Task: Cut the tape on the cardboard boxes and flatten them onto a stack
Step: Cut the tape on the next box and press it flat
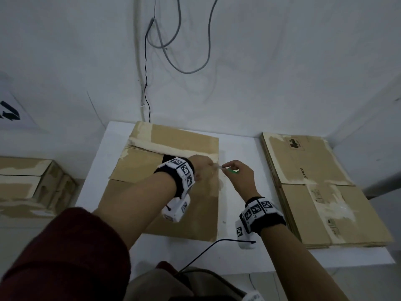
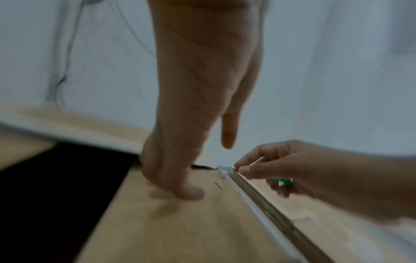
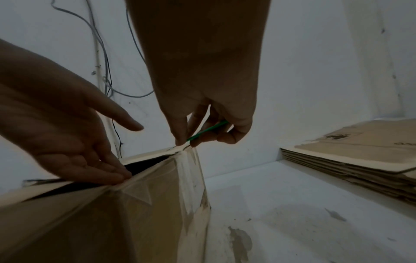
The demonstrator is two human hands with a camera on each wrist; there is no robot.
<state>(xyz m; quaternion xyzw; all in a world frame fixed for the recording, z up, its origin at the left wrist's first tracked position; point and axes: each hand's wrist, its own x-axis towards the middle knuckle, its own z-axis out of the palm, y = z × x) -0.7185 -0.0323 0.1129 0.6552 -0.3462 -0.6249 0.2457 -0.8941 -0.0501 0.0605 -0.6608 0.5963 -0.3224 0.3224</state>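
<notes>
A taped cardboard box (image 1: 173, 203) stands mid-table, its top flaps parted over a dark gap. My left hand (image 1: 202, 168) presses its fingertips (image 2: 186, 190) on the near flap beside the box's right edge, index finger lifted. My right hand (image 1: 238, 174) pinches a small green-handled cutter (image 1: 230, 169) between thumb and fingers, the blade tip at the top right edge of the box where clear tape (image 3: 186, 169) runs down the side. In the right wrist view the green handle (image 3: 207, 130) slants up through the fingers.
A stack of flattened boxes (image 1: 314, 187) lies at the table's right end. Another taped box (image 1: 28, 185) sits lower at the left. Cables (image 1: 180, 51) hang down the wall behind. A thin black cable (image 1: 206, 250) crosses the white table (image 1: 238, 213) near its front edge.
</notes>
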